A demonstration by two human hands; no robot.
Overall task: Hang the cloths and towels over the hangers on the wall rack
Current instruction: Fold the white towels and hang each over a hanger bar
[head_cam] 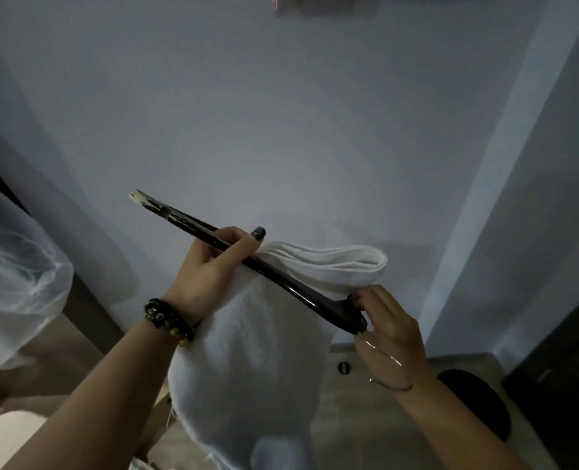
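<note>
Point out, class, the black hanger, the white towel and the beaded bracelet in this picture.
black hanger (281, 273): head view, middle of its dark bar.
white towel (247, 351): head view, the hanging front panel.
beaded bracelet (167, 320): head view, dark beads on the left wrist.

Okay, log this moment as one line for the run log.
stage: towel being draped | left hand: grips black hanger mid-bar | right hand: holds hanger end | white towel: draped over bar | wall rack: not visible

You find no legible text, brand or number in this view. The only mark is a small dark keyhole-shaped symbol (343, 367) on the pale wooden surface (359, 395); its meaning cannot be read.
</note>
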